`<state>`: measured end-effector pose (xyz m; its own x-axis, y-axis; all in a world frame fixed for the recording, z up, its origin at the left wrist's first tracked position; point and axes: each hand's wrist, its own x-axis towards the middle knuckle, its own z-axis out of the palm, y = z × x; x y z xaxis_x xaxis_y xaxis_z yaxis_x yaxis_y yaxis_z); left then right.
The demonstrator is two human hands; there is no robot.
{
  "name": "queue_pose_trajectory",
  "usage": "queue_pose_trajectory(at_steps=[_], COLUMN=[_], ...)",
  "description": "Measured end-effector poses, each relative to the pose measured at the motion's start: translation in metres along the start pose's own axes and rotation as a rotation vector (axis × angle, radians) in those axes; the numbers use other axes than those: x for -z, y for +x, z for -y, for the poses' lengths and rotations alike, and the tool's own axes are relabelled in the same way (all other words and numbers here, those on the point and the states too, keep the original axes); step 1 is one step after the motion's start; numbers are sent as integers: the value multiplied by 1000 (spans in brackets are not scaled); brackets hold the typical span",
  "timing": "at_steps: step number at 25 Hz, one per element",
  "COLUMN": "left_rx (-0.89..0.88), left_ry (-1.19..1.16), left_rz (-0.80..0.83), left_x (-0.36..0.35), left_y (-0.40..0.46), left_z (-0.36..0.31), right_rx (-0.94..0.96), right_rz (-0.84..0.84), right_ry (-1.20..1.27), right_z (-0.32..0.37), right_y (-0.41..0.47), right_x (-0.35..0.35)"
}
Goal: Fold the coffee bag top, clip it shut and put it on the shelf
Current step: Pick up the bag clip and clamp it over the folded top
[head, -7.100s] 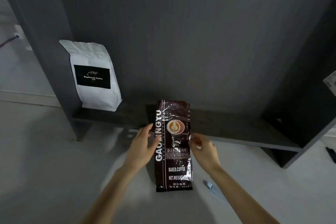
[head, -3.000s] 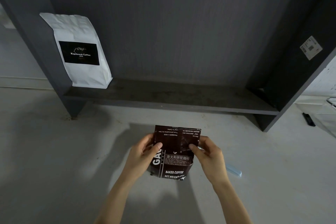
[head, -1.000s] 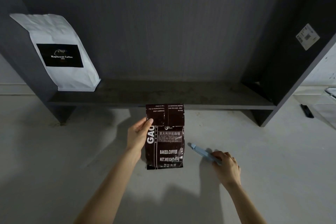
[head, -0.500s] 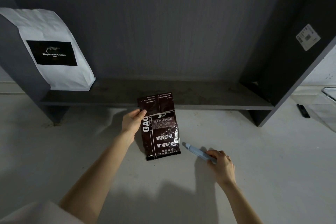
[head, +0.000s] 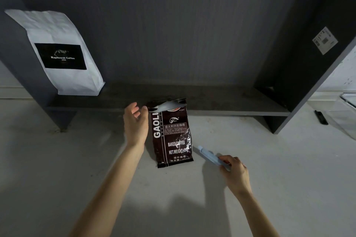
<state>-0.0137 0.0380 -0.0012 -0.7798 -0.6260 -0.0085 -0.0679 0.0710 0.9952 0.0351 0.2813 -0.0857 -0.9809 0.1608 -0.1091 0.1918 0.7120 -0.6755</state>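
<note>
Beside the coffee bag [head: 172, 134], the left hand [head: 135, 121] is open and holds nothing; the bag lies on the worktop [head: 57, 169], its top unfolded. Right hand [head: 234, 174] grips the clip [head: 210, 157]. Next, I think, refold, then clip.

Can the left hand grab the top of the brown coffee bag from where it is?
Probably yes. The left hand is open right beside the brown coffee bag, its fingers at the bag's top corner, and nothing lies between them. The right hand is busy with the blue clip.

Single head-worn wide-angle view, forward and down, close above the floor [head: 57, 179].
</note>
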Motion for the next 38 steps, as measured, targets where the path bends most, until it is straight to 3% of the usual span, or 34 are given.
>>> queue_pose_trajectory(at_steps=[3,5,8,12,18,27,33,38], left_rx=[-190,-248,-188,-38,70,89,243,406], left_ry=[35,108,191,122,-39,-25,-131,-249], left_rz=[-38,108,404,524,461,428,408,360], left_x=[5,6,2,0,12,19,19,27], left_y=[-23,-37,-57,-72,-74,-83,-87,-82], left_z=[4,12,27,37,32,28,27,29], right_rx=[63,127,239,346,435,570,579,539], right_rz=[-44,-55,-49,-31,-40,-120,-152,-57], right_ry=[64,119,153,144,163,176,184,305], right_z=[14,25,41,55,65,63,60,74], right_y=[-3,-7,-16,-27,-33,-35,-40,-40], right_x=[6,12,16,13,8,2,-2,3])
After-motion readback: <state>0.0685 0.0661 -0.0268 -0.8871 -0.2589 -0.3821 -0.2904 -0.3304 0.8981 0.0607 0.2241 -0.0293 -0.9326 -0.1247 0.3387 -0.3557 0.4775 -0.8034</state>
